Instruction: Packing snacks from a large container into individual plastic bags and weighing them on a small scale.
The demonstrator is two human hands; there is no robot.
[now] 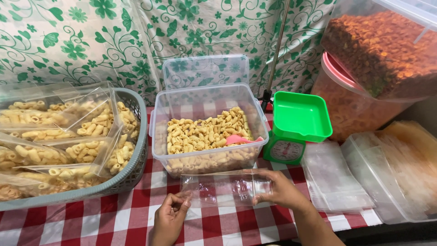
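Holding an empty clear bag [226, 187] between both hands, you have it stretched flat just above the bench [114, 218], directly in front of the clear tub [207, 132].

- Clear bag: long axis runs left to right, parallel to the bench's near edge. Empty and transparent; which end is the mouth cannot be told.
- Left hand [170, 216]: fingers [182, 203] pinched on the bag's left end, the hand sitting lower and nearer you.
- Right hand [283, 190]: fingers closed on the bag's right end, thumb along the lower edge. This hand is the one nearer the scoop.
- Clear tub: about half full of pale short pasta-shaped snacks, lid off and leaning behind it. A pink scoop [242, 139] lies in the snacks at the right side, beyond the bag and up from your right hand.
- Green scale [296, 127]: just right of the tub, its tray bare.
- Stack of empty bags [334, 180]: right of your right hand, flat on the bench.
- Grey basket [132, 173]: left of the tub, holding filled bags of the same snacks.
- Large containers of orange snacks [378, 54]: far right, well apart from the hands.
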